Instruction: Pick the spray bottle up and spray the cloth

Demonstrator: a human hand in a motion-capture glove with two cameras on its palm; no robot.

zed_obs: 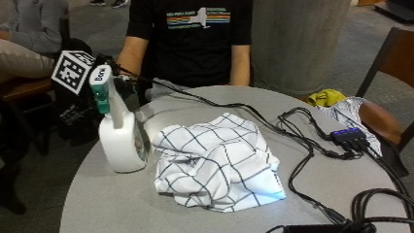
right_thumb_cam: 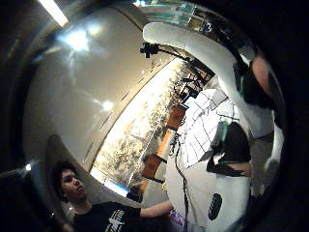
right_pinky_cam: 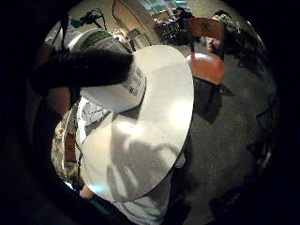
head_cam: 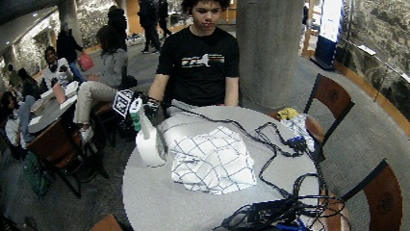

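One white spray bottle [zed_obs: 120, 141] beside cloth [zed_obs: 216, 162]

Bright ceiling lights, glare on table [zed_obs: 194, 213], soft shadows, dark-rimmed warped palm views

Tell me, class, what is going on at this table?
A person's gloved right hand is at the neck of a white spray bottle, which stands upright on the round table. A checked cloth lies crumpled beside the bottle. The bottle is not yet lifted.
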